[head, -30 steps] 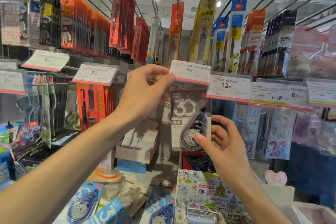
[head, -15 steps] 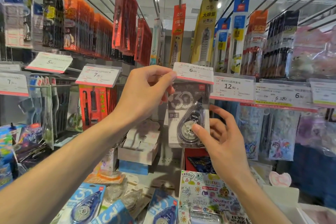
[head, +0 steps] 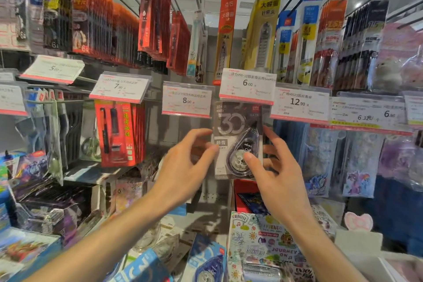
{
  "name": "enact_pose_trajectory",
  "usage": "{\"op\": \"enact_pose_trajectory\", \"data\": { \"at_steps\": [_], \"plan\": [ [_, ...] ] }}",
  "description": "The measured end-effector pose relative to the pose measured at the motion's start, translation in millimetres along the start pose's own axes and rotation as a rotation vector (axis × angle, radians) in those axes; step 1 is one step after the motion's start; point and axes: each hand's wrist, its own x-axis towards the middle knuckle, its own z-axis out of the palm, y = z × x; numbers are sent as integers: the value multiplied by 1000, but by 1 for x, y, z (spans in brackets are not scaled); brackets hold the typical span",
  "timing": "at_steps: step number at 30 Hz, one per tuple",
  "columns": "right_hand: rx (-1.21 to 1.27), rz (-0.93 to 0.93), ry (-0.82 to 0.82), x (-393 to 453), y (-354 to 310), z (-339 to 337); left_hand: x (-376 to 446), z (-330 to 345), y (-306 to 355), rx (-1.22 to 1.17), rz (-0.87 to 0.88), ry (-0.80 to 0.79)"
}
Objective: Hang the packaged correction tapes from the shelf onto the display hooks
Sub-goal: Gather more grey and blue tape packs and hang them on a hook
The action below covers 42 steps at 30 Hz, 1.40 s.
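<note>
The left hand (head: 183,167) has come down from the 6.00 price tag (head: 247,86), which it was pinching a moment ago. Now it is beside the left edge of the grey correction tape pack (head: 238,139), with its fingers (head: 211,147) spread loose and holding nothing; the picture is blurry there, so I cannot tell if one fingertip touches the pack. The price tag now hangs flat over the top of the pack. The right hand (head: 274,169) is where it was, its thumb on the front of the pack and its other fingers curled behind the right edge, so it grips the pack. The pack hangs upright under the 6.00 tag, between the 8.00 price tag (head: 186,99) and the 12.90 price tag (head: 299,103).

There is one grey pack up at the hooks. Down on the shelf (head: 206,222) near the bottom edge lie blue correction tape packs (head: 206,263); I can count two, and one more may be there but it is cut off. Two hands are in view
</note>
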Motion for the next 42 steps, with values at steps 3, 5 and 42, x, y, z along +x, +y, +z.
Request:
{"op": "enact_pose_trajectory", "data": {
  "at_steps": [3, 5, 42],
  "plan": [
    [-74, -12, 38, -2, 1, 3, 3, 15, -8, -28, 49, -11],
    [-112, -9, 43, 0, 1, 2, 6, 22, -12, -27, 59, -2],
    [-65, 310, -159, 74, 57, 23, 55, 47, -58, -78, -231, -26]
  ]
}}
